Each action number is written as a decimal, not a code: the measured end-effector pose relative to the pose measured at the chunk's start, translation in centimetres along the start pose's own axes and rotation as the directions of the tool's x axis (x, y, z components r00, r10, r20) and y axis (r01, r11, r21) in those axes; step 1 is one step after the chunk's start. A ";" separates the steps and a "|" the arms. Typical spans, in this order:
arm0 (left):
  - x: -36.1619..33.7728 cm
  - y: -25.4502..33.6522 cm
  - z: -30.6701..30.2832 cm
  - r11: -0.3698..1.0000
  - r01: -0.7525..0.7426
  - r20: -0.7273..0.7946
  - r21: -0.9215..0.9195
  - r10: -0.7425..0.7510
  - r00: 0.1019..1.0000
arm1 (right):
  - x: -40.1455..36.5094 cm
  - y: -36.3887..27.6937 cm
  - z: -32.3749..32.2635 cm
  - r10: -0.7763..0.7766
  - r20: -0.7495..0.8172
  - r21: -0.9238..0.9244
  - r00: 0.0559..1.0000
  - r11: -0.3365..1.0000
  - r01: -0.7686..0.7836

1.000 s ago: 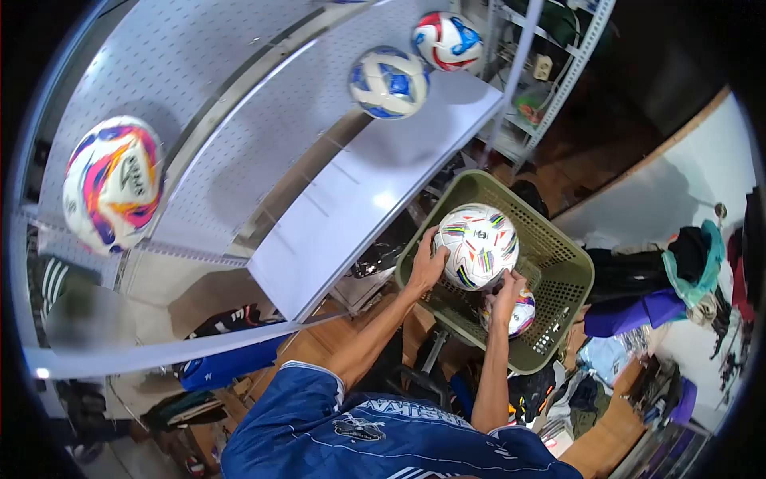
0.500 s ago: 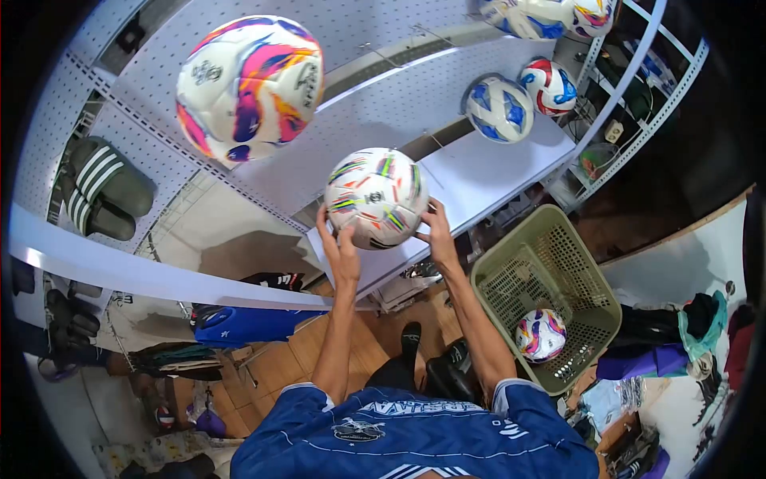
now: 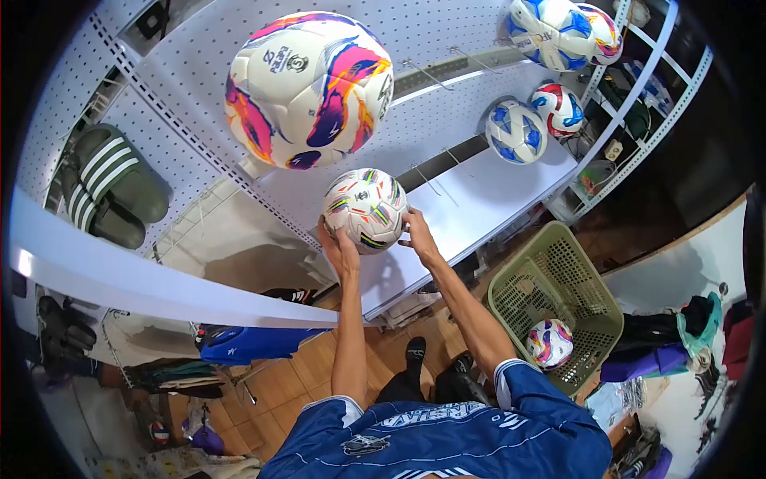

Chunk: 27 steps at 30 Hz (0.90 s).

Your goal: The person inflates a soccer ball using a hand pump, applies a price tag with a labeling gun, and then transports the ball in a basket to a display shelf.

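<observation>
A white ball with green, orange and black marks point(image 3: 365, 209) is held between my two hands above the left end of a white shelf point(image 3: 471, 199). My left hand point(image 3: 341, 249) curves round its lower left side. On its right side, the fingers of my right hand point(image 3: 418, 235) press against the ball. Above it, a large white ball with pink and purple swirls point(image 3: 309, 89) rests against the pegboard.
A green basket point(image 3: 499, 289) at the right holds a small pink and white ball point(image 3: 550, 344). Blue and white balls point(image 3: 516, 132) and a red and blue ball point(image 3: 558, 109) sit at the shelf's far right. Dark green slides point(image 3: 120, 180) hang at the left.
The view has shifted, and the shelf and basket appear slightly further right and lower. The held ball has moved a little down and left in view, still between both hands.
</observation>
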<state>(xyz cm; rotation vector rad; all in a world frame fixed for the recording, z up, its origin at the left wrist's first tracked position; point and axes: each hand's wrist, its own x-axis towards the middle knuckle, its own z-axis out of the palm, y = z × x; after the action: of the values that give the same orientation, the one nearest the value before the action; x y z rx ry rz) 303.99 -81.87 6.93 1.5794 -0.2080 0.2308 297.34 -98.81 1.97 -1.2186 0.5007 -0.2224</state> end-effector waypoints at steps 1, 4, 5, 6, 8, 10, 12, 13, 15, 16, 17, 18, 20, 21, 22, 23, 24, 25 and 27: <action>0.3 -0.8 0.0 0.999 -0.024 -0.008 0.024 0.024 1.000 | -0.1 -0.1 -0.1 0.009 -0.007 -0.012 1.000 1.000 -0.009; 0.3 -1.8 -0.2 0.996 -0.049 -0.011 0.071 0.050 0.999 | -0.8 0.0 -0.4 0.037 0.008 -0.014 0.999 0.999 -0.036; 0.0 -1.7 -0.2 0.983 -0.056 -0.045 0.177 0.065 0.997 | -1.1 0.0 -0.8 0.043 0.000 -0.015 0.999 0.999 -0.043; -0.5 -1.7 -0.4 0.958 -0.060 -0.074 0.282 0.084 0.994 | -2.0 0.4 -1.2 0.026 -0.009 -0.044 1.000 0.999 -0.026; -2.3 -1.0 -0.4 0.914 -0.086 -0.107 0.396 0.139 0.984 | -4.8 1.6 -3.1 0.005 -0.040 -0.009 0.999 1.000 -0.006; -6.4 1.7 0.6 0.850 -0.186 -0.047 0.493 0.240 0.970 | -9.2 2.6 -6.3 0.007 -0.113 0.054 0.994 0.999 -0.001; -10.8 2.0 2.4 0.803 -0.314 0.105 0.507 0.304 0.947 | -14.0 4.7 -10.9 0.017 -0.253 0.120 0.967 0.993 0.014; -13.1 1.5 3.2 0.791 -0.386 0.226 0.474 0.315 0.922 | -16.5 5.9 -13.7 0.020 -0.339 0.160 0.941 0.986 0.037; -17.6 1.1 5.7 0.867 -0.356 0.474 0.348 0.165 0.865 | -21.4 10.2 -20.6 0.008 -0.571 0.167 0.821 0.980 0.106; -20.3 1.1 7.2 0.931 -0.228 0.601 0.285 0.012 0.799 | -24.1 12.6 -24.3 -0.056 -0.703 0.069 0.709 0.987 0.146; -22.8 0.6 9.0 0.954 -0.111 0.675 0.279 -0.113 0.729 | -27.1 15.4 -27.9 -0.121 -0.811 -0.035 0.572 0.987 0.159; -25.0 0.5 10.7 0.959 -0.066 0.749 0.277 -0.172 0.639 | -30.1 19.2 -32.5 -0.152 -0.874 -0.145 0.462 0.988 0.052; -29.7 -0.8 14.3 0.969 -0.038 0.867 0.245 -0.201 0.456 | -36.1 24.3 -39.0 -0.189 -0.947 -0.223 0.260 0.969 -0.108; -32.0 -2.3 16.3 0.977 -0.051 0.911 0.205 -0.172 0.375 | -38.2 25.4 -41.2 -0.188 -0.967 -0.212 0.171 0.968 -0.135; -35.8 -2.6 20.1 0.955 0.065 0.943 0.289 -0.296 0.155 | -42.1 27.2 -43.4 -0.104 -0.992 -0.118 0.077 0.972 -0.205; -38.2 -5.3 22.0 0.947 0.131 0.948 0.294 -0.306 0.083 | -42.7 27.4 -45.4 -0.053 -0.998 -0.058 0.029 0.967 -0.247; -40.4 -7.1 23.8 0.930 0.069 0.931 0.361 -0.364 0.030 | -43.2 27.2 -46.0 0.033 -0.999 0.025 0.020 0.946 -0.324; -42.5 -8.6 25.7 0.909 0.001 0.909 0.417 -0.417 -0.013 | -43.5 26.8 -46.8 0.114 -0.993 0.102 0.007 0.914 -0.393; -46.3 -10.6 28.6 0.872 -0.020 0.863 0.490 -0.488 -0.133 | -42.3 36.5 -51.5 0.318 -0.944 0.299 0.085 0.936 -0.185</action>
<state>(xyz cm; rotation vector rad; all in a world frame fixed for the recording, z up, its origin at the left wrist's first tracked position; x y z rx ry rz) 262.86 -110.82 -16.49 1.7860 -1.1240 -1.5160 232.05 -111.65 -34.78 -0.6567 1.8999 -0.7910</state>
